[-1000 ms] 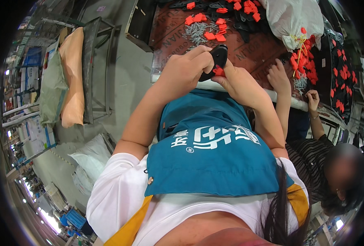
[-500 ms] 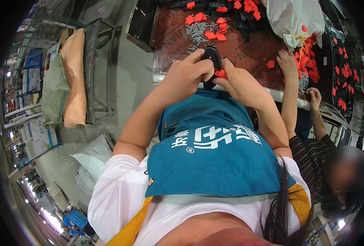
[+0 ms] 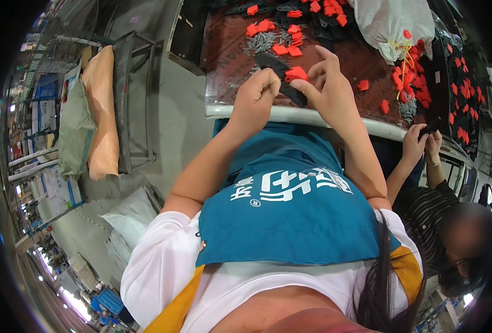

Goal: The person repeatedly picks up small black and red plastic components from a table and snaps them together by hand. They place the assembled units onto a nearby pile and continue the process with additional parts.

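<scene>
"One black curved part (image 3: 277, 67) is sitting between my hands, above the worktop (image 3: 224, 83) near its front edge. What step are you reading?"

"I'm judging it to be fitting or checking a red piece (image 3: 296, 74), which is overlapping the part's middle."

"And the fingers?"

"My left hand (image 3: 255, 99) is curling its fingers narrow at the part's edge; I cannot tell whether they are pinching it. My right hand (image 3: 332, 91) is holding its index finger wide of its thumb, the thumb resting at the red piece; I cannot tell whether it is gripping."

"So what is the next move calling for?"

"I'm guessing steady support for the part and a careful push on the piece."

"Counts?"

"I'm counting two loose red pieces (image 3: 363, 85) lying apart on the right, one white bag (image 3: 393, 25) and one co-worker (image 3: 418, 216). Grey screws (image 3: 261, 42) and a red heap (image 3: 415, 83) are overlapping too much for counting."
</scene>
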Tool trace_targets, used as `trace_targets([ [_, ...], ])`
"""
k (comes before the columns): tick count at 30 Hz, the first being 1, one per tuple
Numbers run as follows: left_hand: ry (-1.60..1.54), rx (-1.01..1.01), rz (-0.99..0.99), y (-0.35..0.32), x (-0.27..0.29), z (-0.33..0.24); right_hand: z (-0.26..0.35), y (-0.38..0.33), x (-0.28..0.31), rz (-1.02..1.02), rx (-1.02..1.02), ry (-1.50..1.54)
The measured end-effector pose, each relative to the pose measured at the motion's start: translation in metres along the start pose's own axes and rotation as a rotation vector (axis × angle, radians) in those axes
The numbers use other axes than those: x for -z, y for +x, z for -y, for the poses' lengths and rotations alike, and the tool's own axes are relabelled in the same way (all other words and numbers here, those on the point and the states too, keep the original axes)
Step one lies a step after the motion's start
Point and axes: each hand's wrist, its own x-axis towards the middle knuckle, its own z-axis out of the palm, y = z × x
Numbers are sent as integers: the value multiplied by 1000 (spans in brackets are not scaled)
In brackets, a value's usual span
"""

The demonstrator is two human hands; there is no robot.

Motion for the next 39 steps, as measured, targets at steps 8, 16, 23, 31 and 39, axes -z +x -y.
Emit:
trace_targets([
  [8, -772, 356, -173, -11, -37, 12, -14, -20, -25, -227, 287, -323],
  [16, -687, 473, 13, -10, -45, 44, -60, -31, -24, -42, 182, -322],
  [23, -526, 521, 87, 4, -29, 41, -144, -28, -4, -169, -225, -789],
  [31, -620, 606, -63, -2, -10, 53, -162, 67, -20, -126, -282, -754],
  [39, -603, 597, -42, -1, -1, 47, -162, 74, -17, -12, -408, -542],
])
